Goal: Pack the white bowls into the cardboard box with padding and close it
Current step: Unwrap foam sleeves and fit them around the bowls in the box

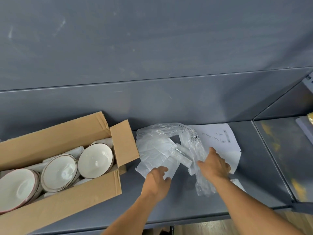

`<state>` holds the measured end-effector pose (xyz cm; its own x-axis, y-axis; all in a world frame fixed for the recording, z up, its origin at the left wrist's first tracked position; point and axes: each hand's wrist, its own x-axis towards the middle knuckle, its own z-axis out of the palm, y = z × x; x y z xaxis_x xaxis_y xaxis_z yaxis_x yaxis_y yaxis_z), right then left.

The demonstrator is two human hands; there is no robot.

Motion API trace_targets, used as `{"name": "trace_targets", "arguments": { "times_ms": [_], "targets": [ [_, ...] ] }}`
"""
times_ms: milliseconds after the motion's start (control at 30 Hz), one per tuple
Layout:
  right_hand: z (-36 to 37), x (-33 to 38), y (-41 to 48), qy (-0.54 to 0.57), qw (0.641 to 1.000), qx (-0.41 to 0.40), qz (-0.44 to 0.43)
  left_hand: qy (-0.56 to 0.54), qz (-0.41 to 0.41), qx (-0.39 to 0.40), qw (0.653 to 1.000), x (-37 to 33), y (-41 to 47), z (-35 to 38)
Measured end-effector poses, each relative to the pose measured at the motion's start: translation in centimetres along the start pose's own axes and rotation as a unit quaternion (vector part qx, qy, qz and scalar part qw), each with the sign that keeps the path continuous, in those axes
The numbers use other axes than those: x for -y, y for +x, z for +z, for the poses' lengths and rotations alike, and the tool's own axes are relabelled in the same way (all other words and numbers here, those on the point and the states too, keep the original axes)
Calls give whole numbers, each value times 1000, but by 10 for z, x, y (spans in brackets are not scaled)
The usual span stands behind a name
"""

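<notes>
Just right of the cardboard box, left grip slack-fingered on paper, right grip spread flat on plastic bag.

Nothing legible tbh. There's small black print on the crinkled clear plastic bag and on the flat white paper sheet at its 3 o'clock, both too blurry.

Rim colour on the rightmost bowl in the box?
Thin dark brown band on the rightmost bowl, glossy white inside. Head view shows it.

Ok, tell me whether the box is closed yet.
No: the cardboard box stands open at the top, with the white bowls showing inside.
</notes>
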<state>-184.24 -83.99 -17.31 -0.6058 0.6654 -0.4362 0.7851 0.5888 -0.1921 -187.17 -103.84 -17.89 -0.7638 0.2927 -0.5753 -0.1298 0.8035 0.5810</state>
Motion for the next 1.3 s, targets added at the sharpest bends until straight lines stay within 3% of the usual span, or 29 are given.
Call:
{"name": "trace_targets", "arguments": {
  "times_ms": [267,400,533,633,733,800,900,967,1100,1200,1300],
  "targets": [
    [-10,0,-18,249,964,79,-54,-197,22,20,980,-40,9,-10],
    [-14,6,-33,276,950,97,-113,-262,-5,32,965,-55,11,-14],
    [-18,14,-56,270,930,144,-205,-379,-56,66,921,-63,7,-23],
    [-16,19,-73,241,918,181,-256,-427,-66,33,901,-67,1,-33],
    [-22,21,-83,263,886,270,-271,-373,-48,-37,926,-65,-1,-42],
    [-38,21,-81,342,860,293,-238,-336,-23,-64,939,-65,-6,-50],
    [-67,25,-70,413,869,169,-216,-333,33,-27,942,-67,-27,-71],
    [-78,32,-63,367,885,107,-267,-297,74,25,952,-67,-42,-85],
    [-87,58,-70,245,865,109,-423,-178,131,125,967,-60,-59,-104],
    [-85,75,-75,135,852,113,-494,-150,131,116,973,-54,-63,-116],
    [-86,85,-83,159,871,140,-444,-193,136,56,970,-46,-67,-127]
  ]
}}
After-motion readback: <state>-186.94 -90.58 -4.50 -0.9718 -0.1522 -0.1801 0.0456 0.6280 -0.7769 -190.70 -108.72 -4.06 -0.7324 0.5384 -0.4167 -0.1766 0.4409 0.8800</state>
